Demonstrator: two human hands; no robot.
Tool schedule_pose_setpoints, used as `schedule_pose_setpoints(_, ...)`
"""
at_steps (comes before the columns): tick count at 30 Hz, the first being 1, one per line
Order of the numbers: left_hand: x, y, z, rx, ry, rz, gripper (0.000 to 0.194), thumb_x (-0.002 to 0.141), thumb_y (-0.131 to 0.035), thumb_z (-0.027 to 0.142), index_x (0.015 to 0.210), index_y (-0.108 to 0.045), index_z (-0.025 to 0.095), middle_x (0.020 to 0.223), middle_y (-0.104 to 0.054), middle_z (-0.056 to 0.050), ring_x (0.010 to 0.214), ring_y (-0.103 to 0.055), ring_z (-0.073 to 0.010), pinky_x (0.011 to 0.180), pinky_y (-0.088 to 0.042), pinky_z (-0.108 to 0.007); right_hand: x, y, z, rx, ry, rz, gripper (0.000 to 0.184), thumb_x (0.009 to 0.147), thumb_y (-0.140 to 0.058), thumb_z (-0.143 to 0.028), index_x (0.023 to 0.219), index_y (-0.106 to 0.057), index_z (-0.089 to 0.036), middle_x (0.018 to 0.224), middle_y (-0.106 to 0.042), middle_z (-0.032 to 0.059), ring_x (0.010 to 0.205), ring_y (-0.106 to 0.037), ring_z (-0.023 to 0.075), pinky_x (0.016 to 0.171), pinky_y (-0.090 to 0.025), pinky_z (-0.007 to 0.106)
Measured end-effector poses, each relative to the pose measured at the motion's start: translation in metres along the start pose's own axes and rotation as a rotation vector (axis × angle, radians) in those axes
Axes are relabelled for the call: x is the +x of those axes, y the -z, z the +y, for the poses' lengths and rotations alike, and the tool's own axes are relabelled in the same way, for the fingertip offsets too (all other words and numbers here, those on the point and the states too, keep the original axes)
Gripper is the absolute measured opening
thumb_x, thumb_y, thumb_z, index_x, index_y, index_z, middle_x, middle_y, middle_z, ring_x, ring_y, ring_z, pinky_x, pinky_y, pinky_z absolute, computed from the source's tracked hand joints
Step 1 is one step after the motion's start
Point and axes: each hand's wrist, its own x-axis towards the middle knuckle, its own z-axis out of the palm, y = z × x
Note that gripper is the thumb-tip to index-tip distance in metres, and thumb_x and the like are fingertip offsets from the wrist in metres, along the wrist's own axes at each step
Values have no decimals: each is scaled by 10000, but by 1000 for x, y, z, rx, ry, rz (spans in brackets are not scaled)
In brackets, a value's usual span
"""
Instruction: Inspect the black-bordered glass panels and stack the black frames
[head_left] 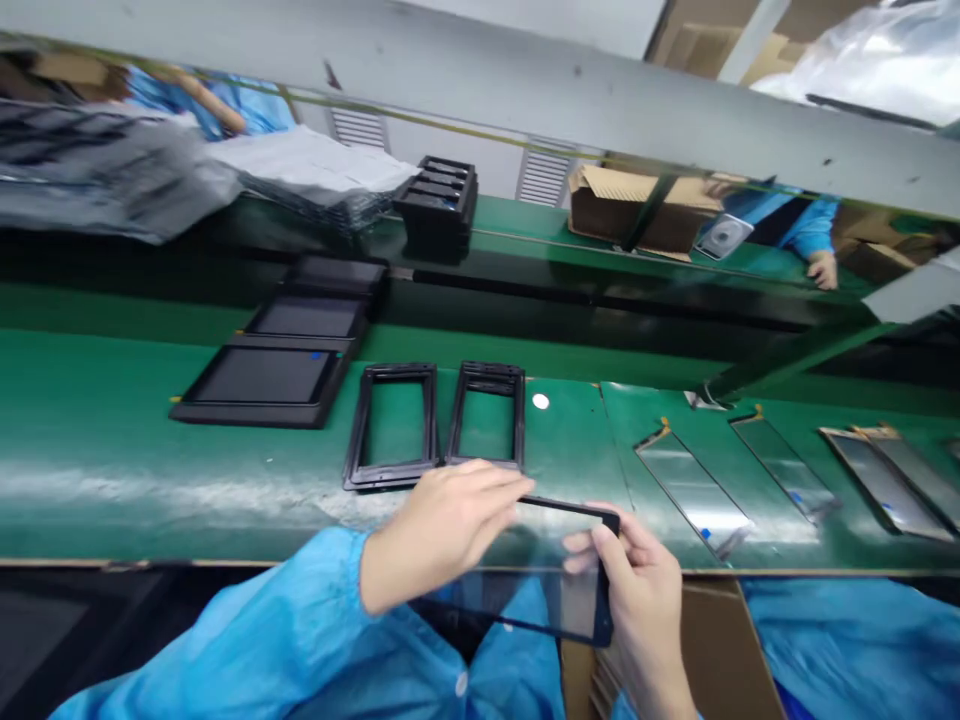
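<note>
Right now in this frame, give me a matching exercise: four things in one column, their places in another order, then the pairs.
1. glass panel
2. black frames
3. cardboard box
4. dark trays

A. far side of the line, at right
B. on the green belt, far left
C. held between left hand and right hand
D. on the belt just beyond the hands

Pairs: 1-C, 2-D, 3-A, 4-B

Person's own body, seen from the head camera. Both hands, left hand [442, 525] and right hand [645, 590], are bare, without gloves or rings. The left arm wears a loose bright-blue smock sleeve [277, 630] with a gathered cuff; a white button [460, 684] fastens the garment's front.
</note>
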Motion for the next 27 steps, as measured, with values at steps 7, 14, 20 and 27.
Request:
schedule_pose_setpoints(7, -17, 10, 35, 199, -272, -4, 337, 1056, -545, 191, 1355, -699, 165, 1370, -757, -178, 1247, -713, -331, 1060, -572, -469, 26, -60, -14, 228, -94, -183, 521, 811, -876, -516, 1228, -723, -243, 857, -857, 61, 620, -775, 229, 538, -619, 287)
schedule_pose_setpoints(14, -59, 128, -72, -214, 574, 908, 338, 878, -778, 214, 1210, -716, 200, 1027, -834, -79, 953, -804, -265, 884, -659, -375, 20, -101, -15, 366, 29, -436, 411, 959, -736, -520, 1276, -738, -258, 1058, -857, 113, 837, -829, 247, 767, -666, 360)
schedule_pose_setpoints(20, -97, 176, -203, -369, 928, 1347, 714, 890, -668, 16, 1518, -392, 213, 966, -727, -11, 664, -734, -122, 667, -655, -294, 42, -61, 22, 270, 15, -379, 388, 870, -847, -470, 1173, -786, -235, 967, -857, 93, 739, -810, 241, 709, -689, 356)
schedule_pose_setpoints(27, -119, 154, -248, -102, 1173, 1296, 377, 1020, -712, 332, 1358, -652, 175, 1360, -679, -119, 1141, -708, -280, 946, -623, -495, 76, 12, 46, 217, -82, -250, 466, 739, -917, -517, 1122, -812, -274, 950, -863, 101, 754, -828, 296, 712, -714, 388)
